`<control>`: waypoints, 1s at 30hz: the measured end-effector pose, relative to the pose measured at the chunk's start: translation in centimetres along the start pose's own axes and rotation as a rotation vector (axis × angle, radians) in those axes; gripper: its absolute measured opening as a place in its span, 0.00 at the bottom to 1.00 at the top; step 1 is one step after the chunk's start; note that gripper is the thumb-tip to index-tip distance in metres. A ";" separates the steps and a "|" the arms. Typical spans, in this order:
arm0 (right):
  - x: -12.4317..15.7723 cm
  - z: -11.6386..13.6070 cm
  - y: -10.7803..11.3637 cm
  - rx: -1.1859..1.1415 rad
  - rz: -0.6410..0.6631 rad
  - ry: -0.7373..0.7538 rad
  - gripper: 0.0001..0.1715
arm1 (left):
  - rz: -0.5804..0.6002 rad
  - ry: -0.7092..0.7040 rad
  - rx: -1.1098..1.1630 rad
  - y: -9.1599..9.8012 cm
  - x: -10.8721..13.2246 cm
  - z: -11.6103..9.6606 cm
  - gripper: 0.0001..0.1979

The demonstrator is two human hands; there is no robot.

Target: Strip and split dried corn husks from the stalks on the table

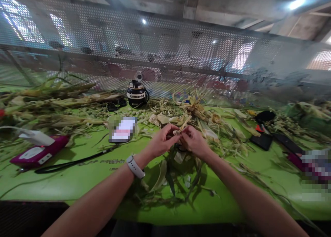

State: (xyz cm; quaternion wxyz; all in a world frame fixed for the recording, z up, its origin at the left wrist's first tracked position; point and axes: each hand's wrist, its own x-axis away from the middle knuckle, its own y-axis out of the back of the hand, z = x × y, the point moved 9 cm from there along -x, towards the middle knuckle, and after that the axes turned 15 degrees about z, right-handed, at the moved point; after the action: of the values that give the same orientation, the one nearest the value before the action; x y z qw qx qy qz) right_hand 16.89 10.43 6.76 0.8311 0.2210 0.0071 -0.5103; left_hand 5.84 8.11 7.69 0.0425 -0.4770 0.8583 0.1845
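Note:
Over the middle of the green table [98, 182], my left hand [163, 140] and my right hand [193, 141] meet with fingertips pinched together. Between them is a pale dried husk strip [185, 122], its end sticking up above the fingers. Exactly how each finger grips it is too small to make out. Loose husk strips and leaves [162, 176] hang or lie just below my hands. A heap of dried husks [193, 107] lies right behind them. A white watch [136, 167] is on my left wrist.
A phone [122, 129] with a black strap lies left of my hands. Further left is a purple power strip [38, 152] with a white plug. A black jar [136, 94] stands before the perforated metal screen [160, 51]. Dark devices [262, 140] lie at right.

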 end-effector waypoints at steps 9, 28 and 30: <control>0.3 -0.1 -0.7 0.078 0.078 -0.087 0.22 | -0.184 0.027 0.085 2.4 -0.2 1.8 0.13; 1.4 5.1 -0.4 0.868 -0.053 0.275 0.14 | 0.189 0.019 -0.297 -0.3 -0.3 -0.8 0.13; 1.3 4.9 0.0 0.740 -0.066 0.222 0.13 | 0.174 0.030 -0.224 -0.3 -0.2 -1.1 0.13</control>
State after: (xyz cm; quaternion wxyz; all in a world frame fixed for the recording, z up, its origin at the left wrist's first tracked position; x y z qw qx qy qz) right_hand 16.52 7.48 10.85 0.6723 0.5596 -0.0805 -0.4778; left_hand 6.27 7.71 8.66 -0.0399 -0.4054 0.8708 0.2752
